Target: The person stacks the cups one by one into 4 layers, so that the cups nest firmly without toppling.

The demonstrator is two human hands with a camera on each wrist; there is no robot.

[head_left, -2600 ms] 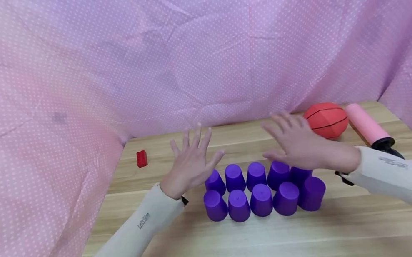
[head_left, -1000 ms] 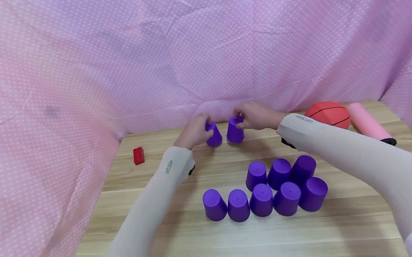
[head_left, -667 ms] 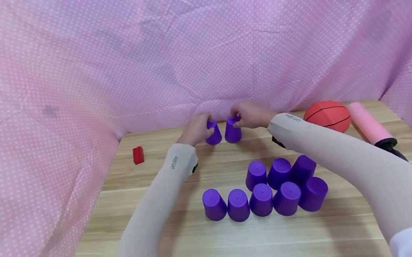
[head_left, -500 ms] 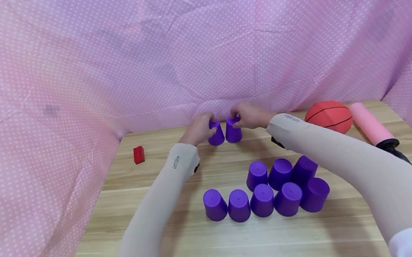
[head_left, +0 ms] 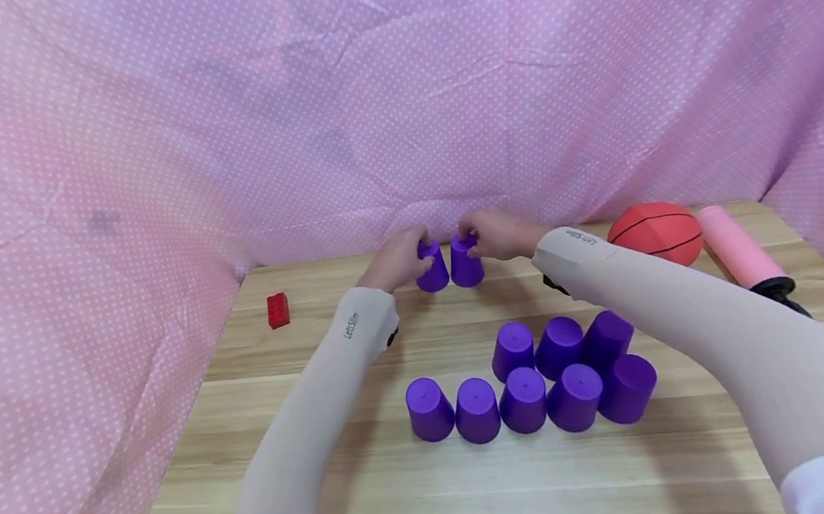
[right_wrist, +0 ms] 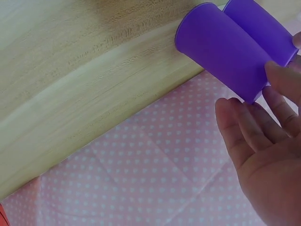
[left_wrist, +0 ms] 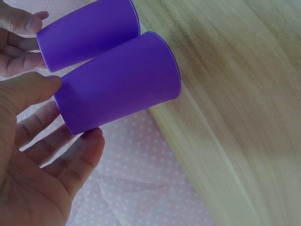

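At the far side of the table, two upside-down purple cups stand side by side, very close together. My left hand (head_left: 396, 260) holds the left cup (head_left: 433, 275) near its closed end, thumb on one side and fingers on the other. The right cup (head_left: 467, 270) is pinched the same way by my right hand (head_left: 502, 232). In the left wrist view the left cup (left_wrist: 117, 84) overlaps its neighbour, and its wide rim is at the wood. From the right wrist, the right cup (right_wrist: 223, 49) shows with my fingertips around its narrow end.
Nearer stand more upside-down purple cups: a back row of three (head_left: 560, 346) and a longer front row (head_left: 477, 413). A red toy brick (head_left: 278, 310) lies at left. An orange-red ball (head_left: 655, 233) and a pink cylinder with black end (head_left: 739, 248) lie at right. Pink dotted cloth (head_left: 368, 127) hangs behind.
Both hands, earlier spread open above the rows, have carried two cups from the back row's left end to the far edge. Over the last second those cups came slightly closer together.
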